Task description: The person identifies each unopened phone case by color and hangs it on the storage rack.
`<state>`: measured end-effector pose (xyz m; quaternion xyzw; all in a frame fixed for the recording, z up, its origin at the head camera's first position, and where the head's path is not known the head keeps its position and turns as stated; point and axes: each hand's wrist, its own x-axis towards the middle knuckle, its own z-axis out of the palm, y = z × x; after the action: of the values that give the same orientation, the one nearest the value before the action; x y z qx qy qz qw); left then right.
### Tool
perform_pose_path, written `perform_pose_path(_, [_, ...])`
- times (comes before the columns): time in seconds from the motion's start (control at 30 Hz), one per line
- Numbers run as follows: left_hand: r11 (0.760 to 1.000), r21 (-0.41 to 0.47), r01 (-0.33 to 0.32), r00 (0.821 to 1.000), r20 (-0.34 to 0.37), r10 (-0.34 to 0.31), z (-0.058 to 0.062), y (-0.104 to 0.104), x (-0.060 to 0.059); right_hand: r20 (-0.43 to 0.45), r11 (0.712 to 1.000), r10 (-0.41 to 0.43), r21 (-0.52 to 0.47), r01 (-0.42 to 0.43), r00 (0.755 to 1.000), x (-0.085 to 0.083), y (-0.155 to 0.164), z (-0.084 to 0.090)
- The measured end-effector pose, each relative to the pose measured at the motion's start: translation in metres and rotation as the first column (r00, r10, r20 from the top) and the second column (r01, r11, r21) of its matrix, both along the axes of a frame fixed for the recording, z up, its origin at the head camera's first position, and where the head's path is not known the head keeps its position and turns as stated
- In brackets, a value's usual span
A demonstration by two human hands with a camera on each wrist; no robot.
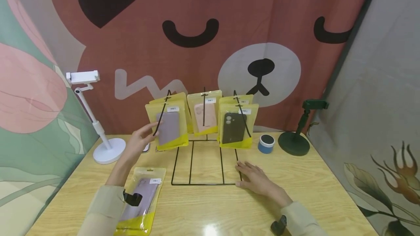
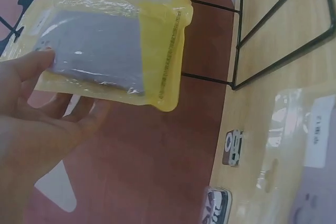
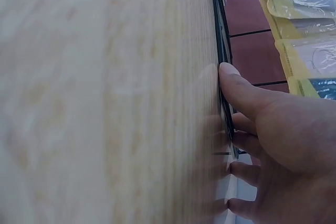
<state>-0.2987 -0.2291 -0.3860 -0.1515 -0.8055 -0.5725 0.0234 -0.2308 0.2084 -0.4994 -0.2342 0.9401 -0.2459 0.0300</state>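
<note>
My left hand [image 1: 137,144] pinches the left edge of a yellow-edged clear pouch holding a purple phone case [image 1: 169,128]. This pouch hangs at the front of the left hook on a black wire display rack [image 1: 203,184]. In the left wrist view the thumb [image 2: 44,61] presses on the pouch's front and the other fingers lie behind it. My right hand [image 1: 256,180] rests at the front right corner of the rack's base, its thumb and fingers touching the wire. A pouch with a pink case [image 1: 205,115] hangs in the middle, and one with a black case [image 1: 234,128] on the right.
Another pouch with a purple case [image 1: 141,199] lies on the table under my left forearm. A white phone stand [image 1: 109,151] stands at the left, a dark green stand [image 1: 293,143] at the right. Beside the green one sits a blue and white jar [image 1: 266,144]. A patterned curtain [image 1: 197,65] hangs behind.
</note>
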Motion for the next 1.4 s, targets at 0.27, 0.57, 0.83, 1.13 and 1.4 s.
perform_pose_path(0.27, [0.998, -0.062, -0.027, 0.999, -0.026, 0.026, -0.009, -0.011, 0.022, -0.012, 1.000, 0.005, -0.008, -0.005, 1.000, 0.001, -0.001, -0.002])
perform_pose_path(0.57, [0.766, -0.640, -0.059, 0.995, 0.025, 0.098, -0.062, -0.020, 0.080, -0.018, 1.000, -0.008, 0.001, 0.008, 1.000, -0.002, 0.003, 0.000])
perform_pose_path(0.83, [0.611, -0.792, 0.004, 0.967, 0.159, 0.200, -0.085, -0.017, 0.109, -0.005, 1.000, 0.003, -0.014, -0.003, 1.000, -0.001, 0.002, 0.002])
perform_pose_path(1.13, [0.643, -0.764, -0.040, 0.985, 0.080, 0.156, -0.081, -0.046, 0.105, -0.007, 1.000, 0.009, -0.010, -0.009, 1.000, 0.000, -0.001, 0.002])
perform_pose_path(1.4, [0.676, -0.733, -0.078, 0.984, 0.052, 0.170, -0.077, -0.055, 0.103, -0.009, 1.000, 0.012, -0.006, -0.012, 1.000, 0.001, -0.001, 0.002])
